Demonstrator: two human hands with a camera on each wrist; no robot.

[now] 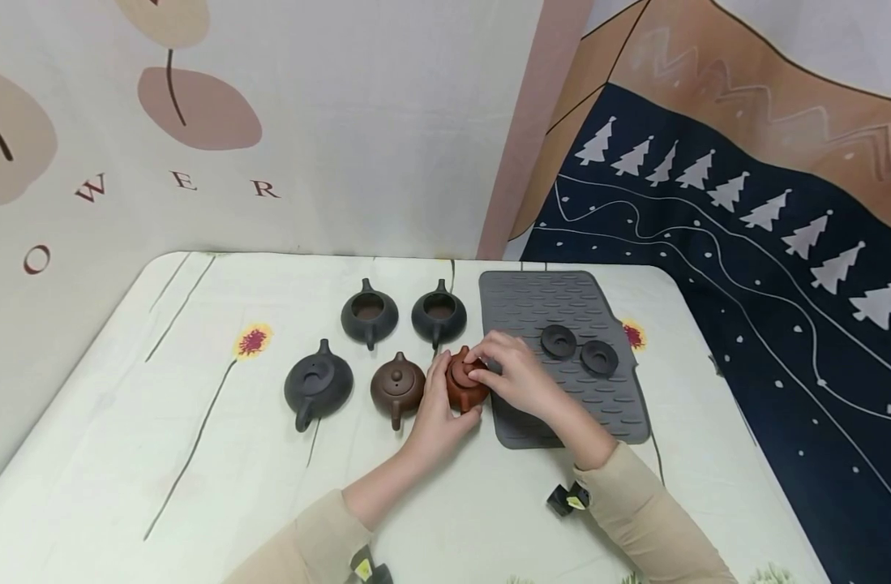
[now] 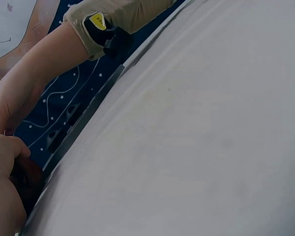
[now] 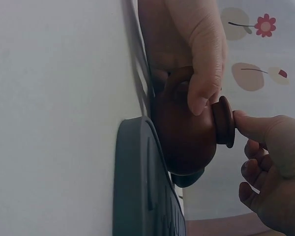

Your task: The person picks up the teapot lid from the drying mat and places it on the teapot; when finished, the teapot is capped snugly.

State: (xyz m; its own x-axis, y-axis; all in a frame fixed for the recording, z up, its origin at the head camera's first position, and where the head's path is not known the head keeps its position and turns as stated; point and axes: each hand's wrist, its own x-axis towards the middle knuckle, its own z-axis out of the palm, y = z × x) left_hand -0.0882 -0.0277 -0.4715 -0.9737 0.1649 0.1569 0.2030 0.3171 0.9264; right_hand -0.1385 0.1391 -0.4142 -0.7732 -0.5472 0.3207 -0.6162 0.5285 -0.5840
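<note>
A reddish-brown teapot [image 1: 465,397] stands beside the left edge of the grey mat. My left hand [image 1: 439,414] holds it from the left, its thumb on the body near the handle in the right wrist view. With thumb and fingertips my right hand [image 1: 516,375] pinches the knob of the teapot's lid [image 3: 229,122]. That lid sits at the mouth of the pot, and a narrow collar shows between its rim and the body. Left of my left hand is a dark brown teapot [image 1: 397,388] with its lid on.
Two lidless black teapots [image 1: 369,315] [image 1: 439,316] stand behind. A black teapot [image 1: 319,385] with a lid on is at the left. Two round black lids [image 1: 559,341] [image 1: 599,357] lie on the ridged grey mat [image 1: 533,300].
</note>
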